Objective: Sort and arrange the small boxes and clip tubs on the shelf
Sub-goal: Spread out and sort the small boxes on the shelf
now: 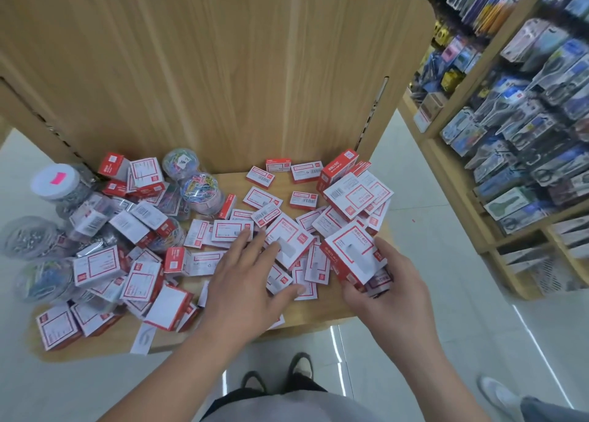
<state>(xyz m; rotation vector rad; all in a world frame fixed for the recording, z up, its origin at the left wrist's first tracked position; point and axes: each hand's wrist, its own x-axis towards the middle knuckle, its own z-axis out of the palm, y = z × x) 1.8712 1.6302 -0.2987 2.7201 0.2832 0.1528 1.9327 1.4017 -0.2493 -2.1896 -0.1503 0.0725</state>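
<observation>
Gripping red-white box (pixel 350 254) in right hand (pixel 389 291); left hand (pixel 248 278) flat, fingers spread over small boxes (pixel 228 230) mid-shelf (pixel 318 313). I judge cardboard light, stiff, slippery: pinch opposite edges. Clip tubs (pixel 204 192) at left, likely heavier.

Your left hand (pixel 251 272) reaches forward palm down, its fingers (pixel 243 240) straight and spread, the thumb angled out toward your right. Your right hand (pixel 382 281) sits just beside it and grips a small box (pixel 350 252): the thumb lies along the box's near right edge and the other fingers curl under its lower side. Both forearms (pixel 178 358) are bare and rise from the bottom of the view, the left from the lower left, the right from the lower right.
</observation>
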